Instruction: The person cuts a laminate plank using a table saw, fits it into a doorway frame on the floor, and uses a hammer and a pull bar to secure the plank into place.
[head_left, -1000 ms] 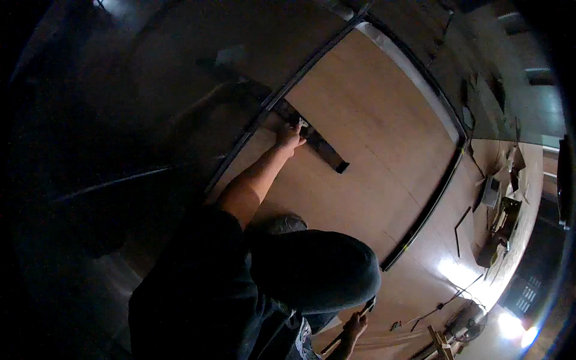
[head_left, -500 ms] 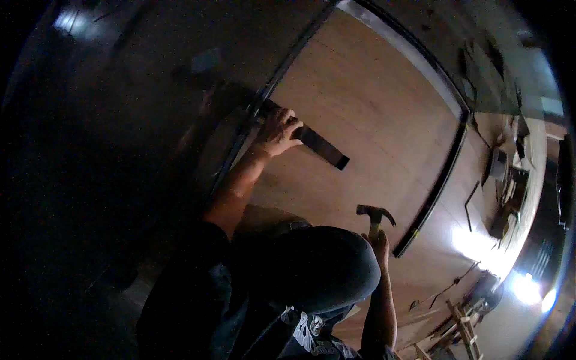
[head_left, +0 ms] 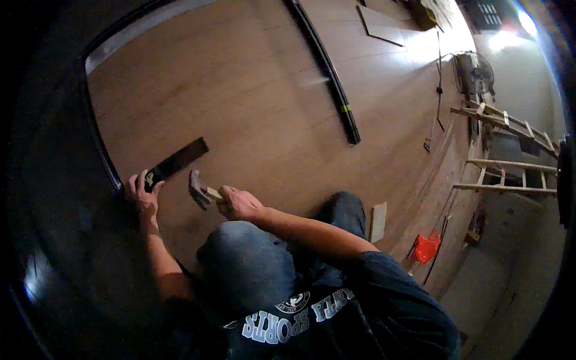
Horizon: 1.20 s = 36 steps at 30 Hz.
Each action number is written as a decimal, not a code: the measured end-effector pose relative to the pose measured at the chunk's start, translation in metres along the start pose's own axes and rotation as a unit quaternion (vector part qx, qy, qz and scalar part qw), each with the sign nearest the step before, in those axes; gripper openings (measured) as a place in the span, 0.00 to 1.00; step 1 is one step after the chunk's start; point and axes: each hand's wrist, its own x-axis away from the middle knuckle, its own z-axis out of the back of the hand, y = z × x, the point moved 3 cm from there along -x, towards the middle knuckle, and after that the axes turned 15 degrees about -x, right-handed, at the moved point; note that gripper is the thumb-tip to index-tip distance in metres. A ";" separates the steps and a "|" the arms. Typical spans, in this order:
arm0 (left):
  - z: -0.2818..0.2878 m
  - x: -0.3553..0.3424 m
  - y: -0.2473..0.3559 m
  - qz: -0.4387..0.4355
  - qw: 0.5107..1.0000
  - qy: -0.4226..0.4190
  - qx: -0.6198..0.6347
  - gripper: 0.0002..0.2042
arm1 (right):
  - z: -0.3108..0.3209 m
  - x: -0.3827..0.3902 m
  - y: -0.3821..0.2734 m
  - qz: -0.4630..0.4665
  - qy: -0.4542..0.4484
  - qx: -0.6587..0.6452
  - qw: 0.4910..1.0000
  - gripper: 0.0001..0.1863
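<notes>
My left hand (head_left: 143, 195) is closed around one end of a short, dark flat board (head_left: 183, 159) lying on the brown wooden floor. That end sits by a long black edge strip (head_left: 101, 147) at the left. A claw hammer (head_left: 198, 191) with a yellowish handle is gripped in my right hand (head_left: 238, 204). Its metal head hangs just beside the dark board, apart from it. My bent knee (head_left: 243, 252) is right below the hammer.
A second black strip (head_left: 327, 72) runs across the floor ahead. To the right are a small pale board (head_left: 378, 222), a red plastic bag (head_left: 426, 248), a wooden ladder (head_left: 510, 123) and a fan (head_left: 477, 72). Another flat panel (head_left: 381, 27) lies farther off.
My view has swung to the right. The hammer has come across from the right of my knee to near the dark board. My left hand still holds the board against the edge strip.
</notes>
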 end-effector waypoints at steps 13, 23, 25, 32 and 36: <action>0.005 0.011 0.016 0.093 0.991 -0.044 0.088 0.25 | -0.014 -0.034 -0.007 -0.039 -0.138 0.011 0.990 0.18; -0.062 0.028 0.026 0.004 0.993 0.106 0.048 0.15 | -0.047 -0.020 0.023 -0.055 0.005 0.039 0.998 0.22; -0.067 0.040 0.020 0.015 0.999 0.030 0.006 0.14 | -0.051 -0.030 0.006 -0.079 -0.011 0.008 0.997 0.20; -0.047 0.075 -0.046 -0.024 0.995 0.095 -0.030 0.12 | -0.102 -0.047 0.004 -0.035 0.087 -0.067 0.993 0.17; -0.018 0.052 -0.035 -0.053 0.993 0.094 -0.041 0.12 | -0.099 -0.049 -0.012 -0.037 0.091 -0.128 0.987 0.14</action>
